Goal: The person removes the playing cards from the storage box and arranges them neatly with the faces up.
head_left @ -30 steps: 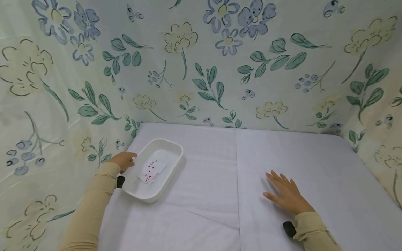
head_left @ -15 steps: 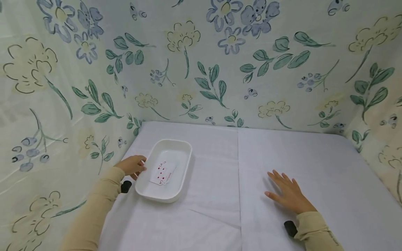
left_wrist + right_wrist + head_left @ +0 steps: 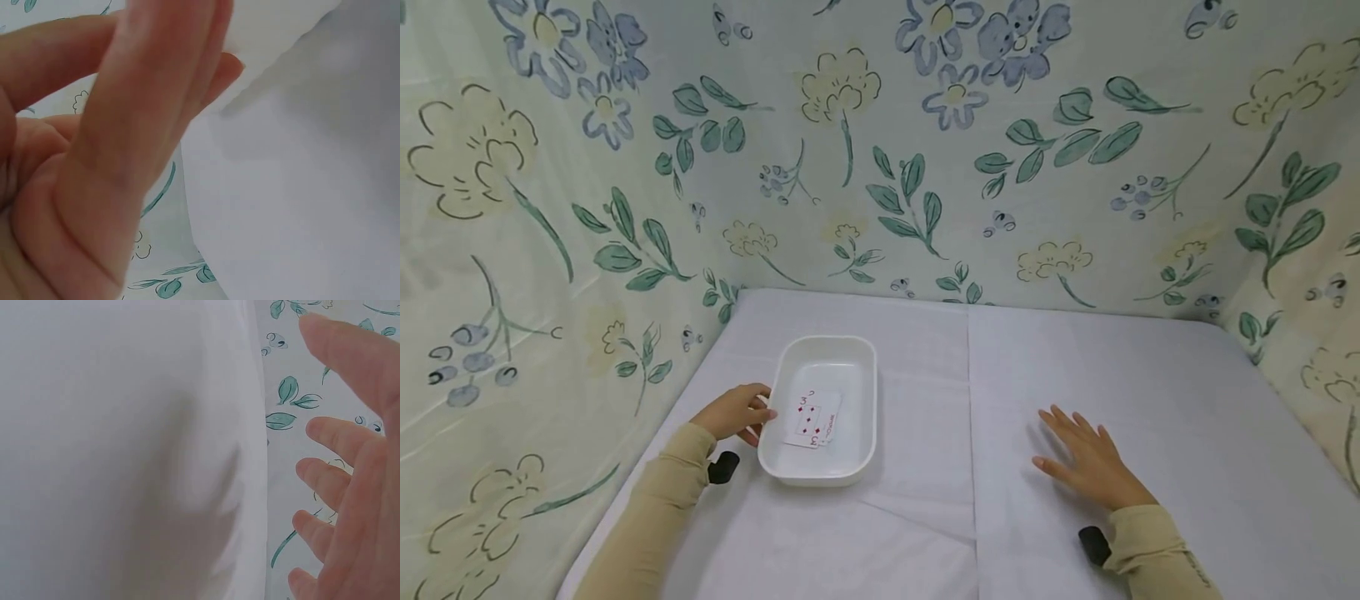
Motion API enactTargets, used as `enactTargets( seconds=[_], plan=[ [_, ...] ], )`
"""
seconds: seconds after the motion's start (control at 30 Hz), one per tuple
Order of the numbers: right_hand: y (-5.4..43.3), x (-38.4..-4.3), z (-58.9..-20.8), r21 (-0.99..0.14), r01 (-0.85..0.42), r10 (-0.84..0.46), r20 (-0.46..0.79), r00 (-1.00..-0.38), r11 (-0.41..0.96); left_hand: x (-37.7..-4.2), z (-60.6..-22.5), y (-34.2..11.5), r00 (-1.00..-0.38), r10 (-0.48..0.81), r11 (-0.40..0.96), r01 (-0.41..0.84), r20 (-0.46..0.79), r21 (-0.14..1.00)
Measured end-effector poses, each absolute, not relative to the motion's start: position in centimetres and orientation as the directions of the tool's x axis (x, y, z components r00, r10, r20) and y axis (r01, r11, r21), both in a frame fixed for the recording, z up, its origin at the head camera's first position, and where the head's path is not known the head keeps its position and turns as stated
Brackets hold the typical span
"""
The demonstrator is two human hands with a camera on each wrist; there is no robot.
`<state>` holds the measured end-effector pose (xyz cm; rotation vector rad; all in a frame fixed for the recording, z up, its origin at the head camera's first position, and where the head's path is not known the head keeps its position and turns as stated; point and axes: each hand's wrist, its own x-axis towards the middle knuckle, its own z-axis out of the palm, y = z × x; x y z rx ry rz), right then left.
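Observation:
Near the left of the table, a white rectangular tray (image 3: 865,433) stands on the cloth. Inside it lie overlapping playing cards (image 3: 808,421), the top one face up with red diamonds. My left hand (image 3: 737,412) grips the tray's left rim, its thumb at the edge and other fingers lower down. The left wrist view shows the left hand (image 3: 144,106) close up, a fingertip against the white tray wall (image 3: 269,31). Well to the right, my right hand (image 3: 1086,462) hovers or rests over the cloth, fingers spread and straight; in its wrist view the right hand (image 3: 356,475) holds nothing.
White cloth (image 3: 917,467) with a few creases covers the table. A curtain (image 3: 850,208) with printed flowers and leaves rises along its back and sides. Small dark devices, one a wrist camera (image 3: 722,468), sit at both wrists.
The tray has shifted to the right and turned to lie straighter, with the cards in it. My left hand has moved right along with it. The right hand has stayed in place.

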<state>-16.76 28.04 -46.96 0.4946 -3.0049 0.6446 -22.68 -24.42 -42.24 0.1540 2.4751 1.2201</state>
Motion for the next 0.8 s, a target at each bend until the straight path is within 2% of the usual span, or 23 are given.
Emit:
enactTargets(
  seconds=[0.4, 0.8],
  plan=[
    [26.0, -18.2, -44.9, -0.359, -0.387, -0.355, 0.154, -0.922, 0.850, -22.4, -43.3, -25.0, -0.937, 0.246, 0.555, -0.076, -0.250, 0.829],
    [19.8, -20.5, -40.4, -0.368, -0.495, -0.457, 0.190, -0.869, 0.787, -22.2, -43.1, -24.8, -0.948, 0.212, 0.555, -0.084, -0.238, 0.828]
  ],
)
